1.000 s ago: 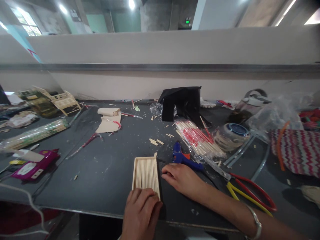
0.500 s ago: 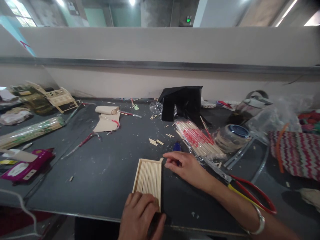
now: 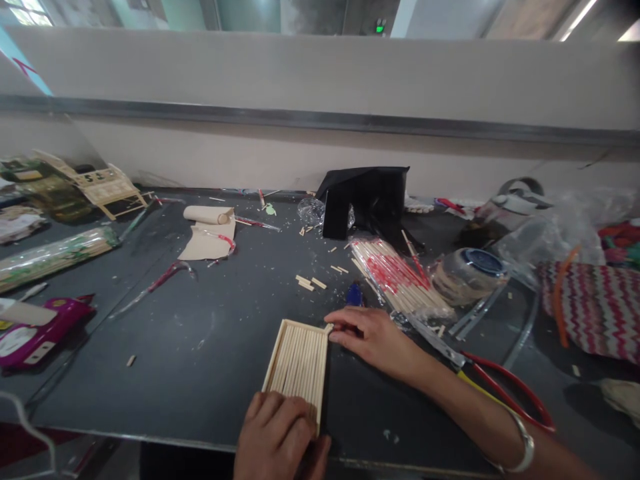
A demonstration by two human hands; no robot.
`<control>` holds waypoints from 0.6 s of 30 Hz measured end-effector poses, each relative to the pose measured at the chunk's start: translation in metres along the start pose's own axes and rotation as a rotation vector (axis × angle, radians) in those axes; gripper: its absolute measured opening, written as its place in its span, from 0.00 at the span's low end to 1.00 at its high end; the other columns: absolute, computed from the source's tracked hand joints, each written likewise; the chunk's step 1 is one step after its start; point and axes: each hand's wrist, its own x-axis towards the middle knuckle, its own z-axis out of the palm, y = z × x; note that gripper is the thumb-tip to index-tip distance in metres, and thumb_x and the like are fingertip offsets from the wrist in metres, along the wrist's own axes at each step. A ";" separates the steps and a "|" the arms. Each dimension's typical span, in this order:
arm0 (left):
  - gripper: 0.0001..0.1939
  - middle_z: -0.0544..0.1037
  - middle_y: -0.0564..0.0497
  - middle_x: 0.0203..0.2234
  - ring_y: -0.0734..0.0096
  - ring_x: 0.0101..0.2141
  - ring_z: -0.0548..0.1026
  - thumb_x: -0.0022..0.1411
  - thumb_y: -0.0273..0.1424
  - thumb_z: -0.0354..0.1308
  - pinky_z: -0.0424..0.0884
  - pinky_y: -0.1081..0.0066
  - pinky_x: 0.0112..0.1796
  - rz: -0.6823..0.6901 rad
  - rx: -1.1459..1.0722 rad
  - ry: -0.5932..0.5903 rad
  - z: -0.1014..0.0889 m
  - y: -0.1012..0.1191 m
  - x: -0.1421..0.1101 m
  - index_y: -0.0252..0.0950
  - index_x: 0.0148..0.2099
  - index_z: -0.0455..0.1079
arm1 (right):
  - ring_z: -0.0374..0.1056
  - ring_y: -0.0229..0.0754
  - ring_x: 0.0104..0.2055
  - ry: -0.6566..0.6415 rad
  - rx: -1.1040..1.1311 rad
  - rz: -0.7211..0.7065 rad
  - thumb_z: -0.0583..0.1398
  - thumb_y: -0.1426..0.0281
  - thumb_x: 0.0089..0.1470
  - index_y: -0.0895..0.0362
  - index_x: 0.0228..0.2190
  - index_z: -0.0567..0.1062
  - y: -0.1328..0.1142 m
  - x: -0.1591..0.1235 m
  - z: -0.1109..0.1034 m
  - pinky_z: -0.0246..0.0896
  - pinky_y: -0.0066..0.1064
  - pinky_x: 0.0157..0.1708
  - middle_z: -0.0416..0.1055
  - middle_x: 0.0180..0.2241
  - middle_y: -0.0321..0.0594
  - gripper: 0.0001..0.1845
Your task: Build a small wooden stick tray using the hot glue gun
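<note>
A small framed panel of pale wooden sticks (image 3: 299,357) lies on the dark table, tilted slightly. My left hand (image 3: 280,430) grips its near end, fingers curled over the sticks and thumb at the right side. At the panel's far right corner, a short stick piece (image 3: 329,328) juts out at an angle. My right hand (image 3: 367,333) has thumb and index finger closed at that piece. Just beyond these fingers is a small blue object (image 3: 355,294), partly hidden by the hand. Several short cut sticks (image 3: 311,283) lie farther back.
Red-and-yellow-handled pliers or cutters (image 3: 500,387) lie beside my right forearm. A bag of sticks (image 3: 397,273), an upturned jar (image 3: 467,273) and a black folded object (image 3: 367,200) stand behind. At left are a purple packet (image 3: 45,330), wrapped sticks (image 3: 60,257) and a miniature chair (image 3: 107,190).
My right fingertips have come onto the short stick piece at the panel's corner. The panel has turned slightly, its far end shifting right. The camera view has shifted a little.
</note>
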 end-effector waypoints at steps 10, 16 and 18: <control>0.05 0.74 0.54 0.25 0.70 0.26 0.65 0.54 0.25 0.57 0.55 0.66 0.30 0.029 0.009 -0.004 0.000 -0.001 0.001 0.37 0.28 0.64 | 0.72 0.39 0.38 0.005 -0.032 -0.071 0.59 0.73 0.56 0.57 0.37 0.76 -0.001 0.003 0.004 0.63 0.28 0.39 0.77 0.36 0.39 0.07; 0.05 0.74 0.53 0.25 0.70 0.26 0.65 0.55 0.25 0.55 0.55 0.66 0.30 0.007 -0.001 0.014 0.002 0.000 0.000 0.37 0.28 0.64 | 0.72 0.39 0.38 0.006 -0.028 -0.063 0.58 0.73 0.57 0.56 0.36 0.76 -0.002 0.003 0.005 0.63 0.29 0.40 0.77 0.35 0.39 0.07; 0.05 0.74 0.53 0.25 0.70 0.27 0.65 0.55 0.25 0.56 0.55 0.66 0.30 0.007 0.000 0.011 0.002 0.000 0.000 0.37 0.28 0.64 | 0.72 0.39 0.38 0.002 -0.025 -0.060 0.58 0.73 0.57 0.56 0.35 0.76 -0.003 0.003 0.005 0.63 0.29 0.40 0.77 0.35 0.39 0.07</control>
